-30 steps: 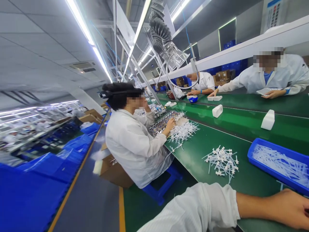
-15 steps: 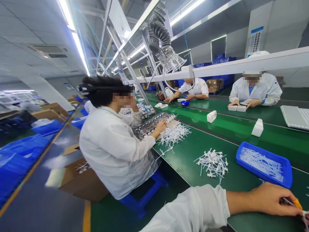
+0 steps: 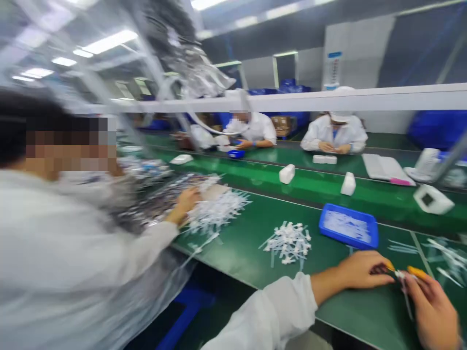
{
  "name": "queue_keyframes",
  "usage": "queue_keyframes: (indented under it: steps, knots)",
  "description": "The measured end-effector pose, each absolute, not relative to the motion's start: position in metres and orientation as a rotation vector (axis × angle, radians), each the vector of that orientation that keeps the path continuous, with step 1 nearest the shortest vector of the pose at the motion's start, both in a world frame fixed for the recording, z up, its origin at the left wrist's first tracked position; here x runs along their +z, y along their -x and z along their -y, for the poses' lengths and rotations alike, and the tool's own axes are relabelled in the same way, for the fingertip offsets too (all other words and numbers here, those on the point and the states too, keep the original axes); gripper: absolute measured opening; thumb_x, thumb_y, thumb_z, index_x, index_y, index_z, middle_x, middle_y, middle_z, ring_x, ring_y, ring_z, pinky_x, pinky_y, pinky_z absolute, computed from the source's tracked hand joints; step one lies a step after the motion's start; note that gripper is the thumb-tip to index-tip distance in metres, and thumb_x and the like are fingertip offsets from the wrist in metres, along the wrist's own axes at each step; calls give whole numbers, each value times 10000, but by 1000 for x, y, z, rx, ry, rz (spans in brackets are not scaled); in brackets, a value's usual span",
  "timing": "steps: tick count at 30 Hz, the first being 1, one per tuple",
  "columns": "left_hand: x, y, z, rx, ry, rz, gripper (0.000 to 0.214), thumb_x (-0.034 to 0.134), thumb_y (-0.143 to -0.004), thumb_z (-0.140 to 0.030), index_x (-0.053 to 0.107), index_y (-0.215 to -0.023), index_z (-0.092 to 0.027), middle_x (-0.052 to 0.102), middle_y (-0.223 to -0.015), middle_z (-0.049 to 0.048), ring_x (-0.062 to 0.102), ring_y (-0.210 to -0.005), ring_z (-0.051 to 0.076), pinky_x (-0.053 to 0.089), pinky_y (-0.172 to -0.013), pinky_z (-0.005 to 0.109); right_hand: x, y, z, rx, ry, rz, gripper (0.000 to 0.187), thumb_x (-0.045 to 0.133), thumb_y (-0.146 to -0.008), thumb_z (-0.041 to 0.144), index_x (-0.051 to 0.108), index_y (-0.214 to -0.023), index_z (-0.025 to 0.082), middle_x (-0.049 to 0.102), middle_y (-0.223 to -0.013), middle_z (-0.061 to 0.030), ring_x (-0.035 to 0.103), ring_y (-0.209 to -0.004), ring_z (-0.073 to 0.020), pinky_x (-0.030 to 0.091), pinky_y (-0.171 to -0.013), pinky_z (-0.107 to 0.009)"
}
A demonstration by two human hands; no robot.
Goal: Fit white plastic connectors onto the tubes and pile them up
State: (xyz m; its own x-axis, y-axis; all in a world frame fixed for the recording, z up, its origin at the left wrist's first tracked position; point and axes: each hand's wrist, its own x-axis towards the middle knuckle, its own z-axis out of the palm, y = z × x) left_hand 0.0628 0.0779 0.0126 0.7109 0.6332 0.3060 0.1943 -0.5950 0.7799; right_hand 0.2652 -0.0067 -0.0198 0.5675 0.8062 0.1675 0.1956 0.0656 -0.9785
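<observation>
- A blurred workshop fills the background, with lit ceiling lamps [image 3: 109, 42], a white rail [image 3: 306, 100] crossing the view and, at top left, a flexible duct [image 3: 168, 34].
- A green desk [image 3: 250, 236] runs along the near side; beyond it lies a brighter green strip [image 3: 317, 183].
- The left grip [image 3: 365, 269], bare and coming out of a white sleeve [image 3: 270, 308], is closed at its fingertips on a small white fitting [image 3: 400, 274] above the desk's near edge.
- The right grip [image 3: 434, 307] pinches the same fitting from the other side; a thin tube [image 3: 407, 301] hangs down from it.
- Something yellow shows at the fingertips of both.
- Just beyond the left grip stands a blue tray [image 3: 350, 241] of pale tubes, too blurred to tell apart.
- Left of the tray, a pile of tubes with white fittings [image 3: 288, 243] lies on the desk.
- More loose tubes [image 3: 443, 257] are scattered near the right grip.
- Three white housings stand on the brighter strip, the rightmost housing [image 3: 434, 199] showing a dark square.
- At left sits a co-worker in white [image 3: 73, 253], one hand [image 3: 188, 199] beside a larger heap of white tubes [image 3: 221, 209].
- Two more people in white sit across, hands at small objects.
</observation>
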Motion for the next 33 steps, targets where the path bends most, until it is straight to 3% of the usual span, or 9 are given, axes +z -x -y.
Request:
queue_keyframes:
  steps: [3,8,11,14,23,29,33]
  knots:
    - [21,-55,-76,836,-2196,-649,199,802,-984,-346,761,-1100,-190,731,-969,53,692,-921,209,546,-867,291,12,-285,-5,477,1424,838,527,841,-762,595,755,-1116,214,830,-1006,-108,791,-937,-306,639,-815,-404]
    - [18,-51,-80,809,-2267,-525,99,734,-1015,-283,736,-1057,-194,724,-983,44,674,-917,202,523,-868,295,26,-360,-20,179,1633,905,569,732,-804,610,735,-1167,173,795,-1028,-134,746,-977,-321,595,-913,-500]
    - [18,-50,-73,707,-2374,-489,106,727,-1024,-297,733,-1068,-201,738,-1016,47,686,-968,210,521,-889,291,14,-374,-8,-75,1856,987,607,626,-833,609,729,-1212,146,729,-1114,-180,703,-967,-341,574,-911,-552]
    - [20,-51,-70,583,-2478,-440,107,718,-1043,-309,746,-1070,-210,751,-1041,37,697,-1026,206,515,-917,275,-2,-361,11,-196,1871,1091,618,578,-879,579,697,-1286,130,662,-1168,-203,669,-941,-333,578,-866,-533]
    - [31,-44,-74,573,-2583,-502,190,650,-1099,-322,735,-1204,-188,760,-1193,61,698,-1135,206,511,-999,263,-34,-350,30,-98,1975,1223,631,561,-851,631,736,-1199,134,710,-1098,-200,685,-790,-342,573,-778,-533]
    - [42,1,-67,755,-2593,-665,208,555,-1107,-260,715,-1229,-204,757,-1227,84,688,-1165,230,533,-1076,345,-38,-348,20,-122,1955,1231,569,547,-865,605,736,-1144,146,713,-1018,-174,667,-808,-342,568,-785,-524]
    - [42,47,-57,951,-2595,-884,257,470,-1107,-234,709,-1200,-219,753,-1189,95,703,-1127,256,589,-1038,416,-31,-333,18,-128,1844,1251,474,538,-894,521,701,-1150,156,682,-1117,-193,645,-1021,-366,567,-884,-537]
